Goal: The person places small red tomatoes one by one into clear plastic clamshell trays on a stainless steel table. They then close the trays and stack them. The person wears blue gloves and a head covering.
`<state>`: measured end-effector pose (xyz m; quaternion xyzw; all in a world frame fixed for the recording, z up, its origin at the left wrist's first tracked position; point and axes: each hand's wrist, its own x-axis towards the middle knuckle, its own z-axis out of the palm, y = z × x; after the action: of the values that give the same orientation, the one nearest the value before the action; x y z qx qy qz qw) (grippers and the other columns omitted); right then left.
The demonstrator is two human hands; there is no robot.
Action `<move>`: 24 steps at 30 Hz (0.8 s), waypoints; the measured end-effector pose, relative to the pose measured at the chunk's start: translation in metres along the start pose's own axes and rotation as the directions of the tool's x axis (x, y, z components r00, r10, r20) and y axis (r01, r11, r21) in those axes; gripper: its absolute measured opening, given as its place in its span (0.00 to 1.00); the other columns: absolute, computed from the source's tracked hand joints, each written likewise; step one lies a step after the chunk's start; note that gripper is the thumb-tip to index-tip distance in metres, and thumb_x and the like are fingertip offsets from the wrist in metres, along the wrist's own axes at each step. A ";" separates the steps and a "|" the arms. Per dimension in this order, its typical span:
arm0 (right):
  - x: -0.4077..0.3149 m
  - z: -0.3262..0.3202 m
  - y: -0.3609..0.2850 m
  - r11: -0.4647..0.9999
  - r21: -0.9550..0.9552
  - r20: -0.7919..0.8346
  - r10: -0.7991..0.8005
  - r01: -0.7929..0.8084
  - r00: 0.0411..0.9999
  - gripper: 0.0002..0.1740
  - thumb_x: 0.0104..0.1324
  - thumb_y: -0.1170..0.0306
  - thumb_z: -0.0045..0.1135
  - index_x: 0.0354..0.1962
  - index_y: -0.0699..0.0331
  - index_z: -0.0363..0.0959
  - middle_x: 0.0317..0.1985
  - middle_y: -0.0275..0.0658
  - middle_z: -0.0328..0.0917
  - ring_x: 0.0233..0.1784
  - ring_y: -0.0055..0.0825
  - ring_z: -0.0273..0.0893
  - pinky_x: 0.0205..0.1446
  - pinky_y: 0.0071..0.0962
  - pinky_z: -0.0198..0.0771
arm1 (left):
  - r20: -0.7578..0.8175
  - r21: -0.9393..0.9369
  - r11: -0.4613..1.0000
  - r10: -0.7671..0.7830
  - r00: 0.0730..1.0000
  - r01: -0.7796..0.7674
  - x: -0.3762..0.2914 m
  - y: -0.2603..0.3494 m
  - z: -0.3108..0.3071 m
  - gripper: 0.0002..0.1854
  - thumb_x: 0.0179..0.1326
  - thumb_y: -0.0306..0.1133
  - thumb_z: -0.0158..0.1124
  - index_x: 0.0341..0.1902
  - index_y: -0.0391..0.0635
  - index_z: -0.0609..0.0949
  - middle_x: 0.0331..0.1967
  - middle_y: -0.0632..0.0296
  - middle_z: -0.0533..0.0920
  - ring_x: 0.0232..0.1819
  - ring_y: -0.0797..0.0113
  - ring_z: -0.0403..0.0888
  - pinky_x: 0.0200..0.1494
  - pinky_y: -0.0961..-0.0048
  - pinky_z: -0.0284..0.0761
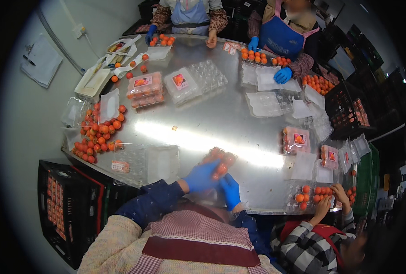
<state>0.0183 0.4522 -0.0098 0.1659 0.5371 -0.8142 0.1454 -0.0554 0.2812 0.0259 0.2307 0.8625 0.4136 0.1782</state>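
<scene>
In front of my apron, just over the table's near edge, both blue-gloved hands grip a clear plastic fruit pack (223, 162) of round orange-red fruits that look like small persimmons. My left hand (202, 176) lies across its near left side. My right hand (230, 191) holds the lower right corner. Motion blur hides whether the lid is fastened. Left of my hands, an open clamshell tray (131, 159) rests on the table with a white foam liner (163, 164) in one half and a printed label (120, 166) near the other. Beyond it, loose fruits (102, 130) are heaped.
The steel table (203, 116) bears stacked filled packs (145, 85) and empty clamshells (206, 75). Across it, two people in aprons handle fruit. At right, another person's bare hands (326, 205) touch a tray. Black crates (69, 205) stand at lower left.
</scene>
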 end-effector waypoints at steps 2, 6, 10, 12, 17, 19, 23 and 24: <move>0.002 0.000 0.007 0.999 0.017 -0.024 0.029 -0.029 0.999 0.26 0.73 0.68 0.52 0.65 0.68 0.63 0.57 0.41 0.75 0.55 0.27 0.77 0.57 0.27 0.75 | 0.058 0.013 0.999 -0.049 0.997 0.048 0.001 0.000 0.001 0.31 0.62 0.42 0.60 0.68 0.47 0.68 0.60 0.48 0.75 0.59 0.48 0.77 0.58 0.57 0.73; 0.001 0.007 0.024 0.985 -0.159 -0.168 -0.086 0.059 0.982 0.28 0.71 0.69 0.53 0.67 0.68 0.61 0.56 0.41 0.75 0.54 0.27 0.77 0.56 0.27 0.75 | 0.026 0.001 0.996 -0.084 0.996 0.084 0.003 0.004 0.011 0.46 0.48 0.56 0.73 0.68 0.46 0.69 0.58 0.44 0.78 0.59 0.45 0.78 0.59 0.56 0.75; 0.007 0.005 0.027 0.998 -0.050 -0.170 0.035 -0.044 0.985 0.31 0.70 0.71 0.53 0.68 0.66 0.57 0.55 0.44 0.76 0.55 0.32 0.78 0.55 0.30 0.77 | -0.031 -0.256 0.963 -0.095 0.995 0.085 0.003 0.000 0.013 0.43 0.47 0.55 0.73 0.65 0.45 0.71 0.58 0.45 0.78 0.59 0.46 0.78 0.60 0.57 0.74; 0.012 -0.002 0.024 0.995 -0.053 -0.087 0.082 -0.087 0.993 0.31 0.69 0.72 0.51 0.68 0.66 0.56 0.55 0.47 0.75 0.53 0.35 0.79 0.53 0.34 0.80 | -0.011 -0.060 0.992 -0.113 0.994 0.112 0.002 -0.003 0.013 0.44 0.49 0.53 0.72 0.67 0.44 0.70 0.59 0.44 0.78 0.59 0.46 0.78 0.60 0.59 0.75; 0.014 -0.007 0.030 0.994 -0.023 0.000 0.111 -0.111 0.994 0.30 0.69 0.72 0.51 0.67 0.67 0.57 0.54 0.46 0.76 0.50 0.33 0.81 0.51 0.30 0.80 | 0.037 0.024 0.992 -0.128 0.991 0.127 0.003 -0.011 0.017 0.45 0.48 0.52 0.73 0.68 0.42 0.69 0.58 0.44 0.79 0.57 0.47 0.80 0.58 0.59 0.77; 0.014 -0.010 0.035 0.992 -0.068 -0.011 0.107 -0.107 0.994 0.29 0.69 0.72 0.51 0.66 0.67 0.60 0.53 0.46 0.77 0.49 0.32 0.81 0.49 0.29 0.80 | 0.022 0.021 0.994 -0.103 0.994 0.103 0.002 -0.013 0.022 0.46 0.48 0.51 0.73 0.68 0.41 0.69 0.58 0.44 0.79 0.57 0.47 0.80 0.57 0.59 0.77; 0.018 -0.012 0.051 0.990 -0.131 -0.123 0.042 -0.058 0.992 0.25 0.67 0.71 0.51 0.61 0.67 0.66 0.50 0.46 0.79 0.46 0.31 0.81 0.44 0.29 0.80 | 0.054 0.056 0.995 -0.091 0.994 0.088 0.001 -0.013 0.031 0.45 0.46 0.47 0.74 0.68 0.41 0.69 0.57 0.45 0.79 0.55 0.47 0.81 0.56 0.59 0.77; 0.019 -0.013 0.056 0.986 -0.142 -0.196 0.054 -0.083 0.979 0.24 0.66 0.71 0.51 0.60 0.67 0.67 0.48 0.46 0.80 0.45 0.31 0.82 0.42 0.29 0.80 | 0.068 0.039 0.994 -0.103 0.992 0.100 0.001 -0.013 0.031 0.45 0.46 0.46 0.74 0.68 0.42 0.69 0.56 0.45 0.80 0.54 0.46 0.81 0.56 0.59 0.78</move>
<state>0.0258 0.4416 -0.0689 0.2505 0.6019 -0.7465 0.1330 -0.0441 0.2941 -0.0028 0.2039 0.8736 0.3804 0.2249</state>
